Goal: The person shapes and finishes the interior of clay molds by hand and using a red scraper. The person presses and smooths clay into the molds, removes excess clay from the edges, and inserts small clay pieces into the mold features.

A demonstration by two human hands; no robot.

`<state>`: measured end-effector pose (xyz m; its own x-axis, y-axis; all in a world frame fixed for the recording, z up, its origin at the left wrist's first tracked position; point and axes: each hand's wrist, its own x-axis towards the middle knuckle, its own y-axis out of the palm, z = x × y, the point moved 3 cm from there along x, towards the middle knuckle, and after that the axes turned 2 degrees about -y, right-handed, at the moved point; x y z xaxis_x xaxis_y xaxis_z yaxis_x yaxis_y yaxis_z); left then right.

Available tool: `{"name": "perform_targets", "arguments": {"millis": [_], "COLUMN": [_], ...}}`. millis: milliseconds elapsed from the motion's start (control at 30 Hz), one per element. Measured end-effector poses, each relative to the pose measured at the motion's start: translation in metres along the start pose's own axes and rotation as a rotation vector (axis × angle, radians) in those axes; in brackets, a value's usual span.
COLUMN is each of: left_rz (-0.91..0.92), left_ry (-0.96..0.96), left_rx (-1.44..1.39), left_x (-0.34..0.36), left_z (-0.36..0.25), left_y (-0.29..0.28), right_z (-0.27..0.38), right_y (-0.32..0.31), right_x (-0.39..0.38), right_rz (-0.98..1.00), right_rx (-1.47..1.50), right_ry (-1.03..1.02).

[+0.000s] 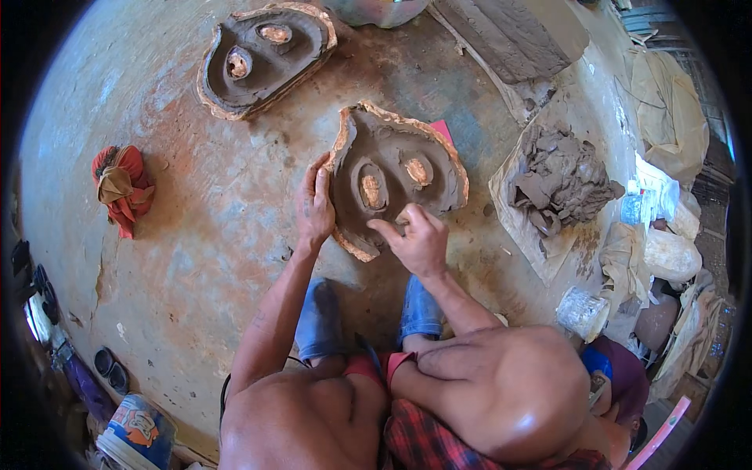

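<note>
A mask-shaped mould (398,169) with a rough, light orange rim lies on the floor before me, lined with grey clay. Two raised oval openings in it show orange-brown material inside. My left hand (315,205) grips the mould's left edge, its fingers along the outside of the rim. Over the mould's near part is my right hand (421,241), fingers curled in and thumb stretched onto the clay. Whether a bit of clay sits inside those curled fingers is hidden. A second clay-lined mould (270,61) of similar shape lies farther off to the left.
A heap of wet grey clay (565,176) rests on a sheet (540,249) at the right. Behind it lies a broad clay slab (509,39). A red cloth bundle (125,188) is at the left. A white tub (583,312) stands near my right knee, a bucket (138,431) at lower left.
</note>
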<state>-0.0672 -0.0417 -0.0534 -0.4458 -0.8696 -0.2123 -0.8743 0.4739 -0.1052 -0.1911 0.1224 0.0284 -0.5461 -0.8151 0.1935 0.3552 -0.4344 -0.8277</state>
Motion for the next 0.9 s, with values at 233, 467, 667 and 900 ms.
{"name": "perform_targets", "arguments": {"millis": [233,467,667,900], "left_rz": [0.013,-0.100,-0.201,-0.266], "left_ry": [-0.060,-0.052,-0.056,0.092], "left_rx": [-0.020,-0.006,-0.065,-0.080], "left_x": [-0.003,-0.018,-0.043,-0.037], "left_z": [0.001,0.018,0.009,0.033], "left_y": [0.004,0.008,0.019,0.006], "right_z": [-0.034,-0.037,-0.011,0.004], "right_y": [-0.026,-0.032,-0.032,-0.027], "right_x": [-0.012,-0.017,-0.012,-0.001], "right_rz": [0.194,0.347,0.924,1.012], "right_rx": [0.346,0.350,0.022,-0.102], "right_ry": [0.277,0.277,0.321,0.164]}}
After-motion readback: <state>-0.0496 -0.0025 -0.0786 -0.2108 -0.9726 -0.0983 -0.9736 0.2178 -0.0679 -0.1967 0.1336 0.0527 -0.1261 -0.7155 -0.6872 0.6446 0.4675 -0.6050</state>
